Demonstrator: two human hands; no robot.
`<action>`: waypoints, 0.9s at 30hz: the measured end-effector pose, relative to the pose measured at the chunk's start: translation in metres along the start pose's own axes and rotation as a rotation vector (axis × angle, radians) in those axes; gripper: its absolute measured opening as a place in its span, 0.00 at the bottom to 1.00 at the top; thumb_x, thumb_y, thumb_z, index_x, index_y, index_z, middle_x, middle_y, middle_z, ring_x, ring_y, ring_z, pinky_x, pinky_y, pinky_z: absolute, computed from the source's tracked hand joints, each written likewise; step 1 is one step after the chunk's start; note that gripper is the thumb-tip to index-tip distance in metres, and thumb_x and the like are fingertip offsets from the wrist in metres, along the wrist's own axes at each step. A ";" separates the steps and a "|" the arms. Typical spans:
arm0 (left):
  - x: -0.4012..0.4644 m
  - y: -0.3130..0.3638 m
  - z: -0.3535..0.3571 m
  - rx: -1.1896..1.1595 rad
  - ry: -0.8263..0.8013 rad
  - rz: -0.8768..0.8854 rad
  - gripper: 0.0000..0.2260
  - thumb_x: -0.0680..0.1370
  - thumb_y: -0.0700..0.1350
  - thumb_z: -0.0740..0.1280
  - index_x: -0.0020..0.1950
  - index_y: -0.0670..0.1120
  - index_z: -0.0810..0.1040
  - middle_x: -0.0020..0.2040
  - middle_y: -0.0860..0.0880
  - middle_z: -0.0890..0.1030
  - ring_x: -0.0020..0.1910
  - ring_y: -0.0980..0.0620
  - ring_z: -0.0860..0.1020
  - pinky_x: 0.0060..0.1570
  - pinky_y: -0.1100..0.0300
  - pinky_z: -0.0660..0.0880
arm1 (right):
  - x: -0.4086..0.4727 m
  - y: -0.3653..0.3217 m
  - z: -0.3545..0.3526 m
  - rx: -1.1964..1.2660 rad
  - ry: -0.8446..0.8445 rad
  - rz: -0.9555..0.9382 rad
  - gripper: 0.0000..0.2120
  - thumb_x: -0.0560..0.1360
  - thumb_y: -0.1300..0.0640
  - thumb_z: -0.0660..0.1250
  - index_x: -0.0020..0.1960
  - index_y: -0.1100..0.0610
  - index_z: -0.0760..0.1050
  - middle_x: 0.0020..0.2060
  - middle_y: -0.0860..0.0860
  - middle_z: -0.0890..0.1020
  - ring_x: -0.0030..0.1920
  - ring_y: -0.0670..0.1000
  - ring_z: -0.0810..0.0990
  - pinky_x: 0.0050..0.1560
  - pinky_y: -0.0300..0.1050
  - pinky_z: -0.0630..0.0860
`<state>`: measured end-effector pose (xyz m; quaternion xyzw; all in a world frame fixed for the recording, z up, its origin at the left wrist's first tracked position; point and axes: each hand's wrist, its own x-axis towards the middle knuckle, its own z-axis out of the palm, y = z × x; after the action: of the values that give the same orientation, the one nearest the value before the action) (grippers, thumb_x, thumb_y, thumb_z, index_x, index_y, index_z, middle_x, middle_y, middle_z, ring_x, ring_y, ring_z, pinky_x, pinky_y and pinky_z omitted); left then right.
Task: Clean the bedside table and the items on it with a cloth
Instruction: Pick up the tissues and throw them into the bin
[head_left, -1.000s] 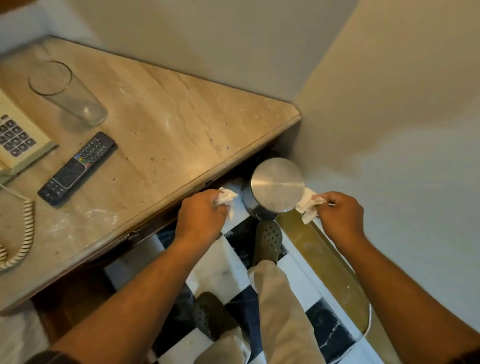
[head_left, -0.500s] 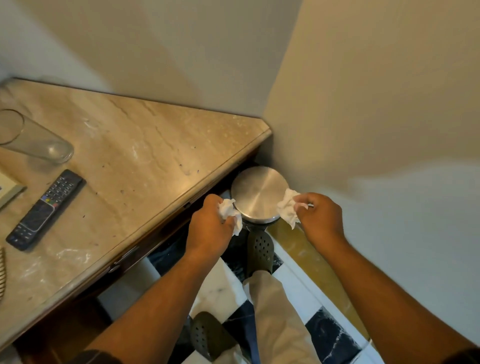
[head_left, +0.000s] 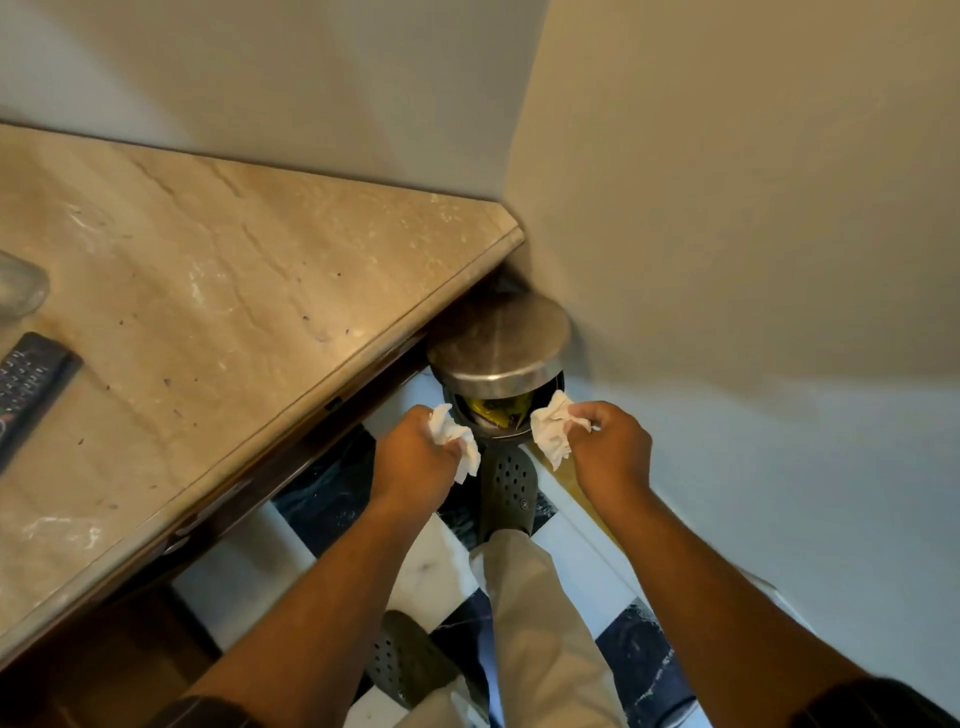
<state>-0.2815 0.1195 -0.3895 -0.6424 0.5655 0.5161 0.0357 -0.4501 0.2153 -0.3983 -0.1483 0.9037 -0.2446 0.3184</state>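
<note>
Just beyond both hands, a bin (head_left: 506, 410) stands with its lid (head_left: 496, 340) raised, yellow trash (head_left: 496, 408) inside. The left hand (head_left: 415, 460) grips one tissue (head_left: 457, 441); the right hand (head_left: 610, 441) pinches another tissue (head_left: 553, 431). The marble surface (head_left: 234, 312) lies left, in a wall corner.

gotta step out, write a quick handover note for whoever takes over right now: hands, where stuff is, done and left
Left hand grips a crumpled white wad; right hand pinches another wad.
Both hover at the pedal bin, its steel lid tipped up by the foot in front of it, rubbish visible inside.
Bedside table has streaks and specks; remote and glass sit at its left edge.
Done: cannot tell.
Left: likely drop both wads in the bin.
</note>
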 end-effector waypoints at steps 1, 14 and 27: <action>0.005 0.000 0.008 -0.022 -0.023 -0.018 0.14 0.76 0.45 0.72 0.59 0.44 0.75 0.53 0.43 0.80 0.51 0.43 0.80 0.52 0.45 0.81 | 0.006 0.001 0.007 -0.009 -0.018 0.000 0.11 0.77 0.62 0.65 0.57 0.57 0.80 0.58 0.54 0.82 0.50 0.48 0.78 0.37 0.24 0.67; 0.079 -0.030 0.072 -0.400 -0.123 -0.149 0.15 0.75 0.39 0.72 0.57 0.54 0.74 0.63 0.51 0.77 0.54 0.50 0.79 0.56 0.46 0.80 | 0.067 0.036 0.041 -0.236 -0.296 -0.281 0.19 0.78 0.61 0.62 0.68 0.55 0.72 0.63 0.55 0.78 0.56 0.55 0.78 0.53 0.37 0.70; 0.011 -0.048 0.007 -0.026 -0.081 -0.018 0.29 0.76 0.57 0.68 0.74 0.49 0.67 0.73 0.46 0.69 0.70 0.47 0.69 0.69 0.53 0.68 | -0.001 0.024 0.046 -0.520 -0.558 -0.265 0.22 0.78 0.54 0.65 0.70 0.59 0.70 0.70 0.56 0.72 0.71 0.55 0.69 0.69 0.46 0.64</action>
<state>-0.2511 0.1338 -0.4269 -0.6265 0.5509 0.5485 0.0549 -0.4221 0.2195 -0.4418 -0.3999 0.7875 0.0031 0.4690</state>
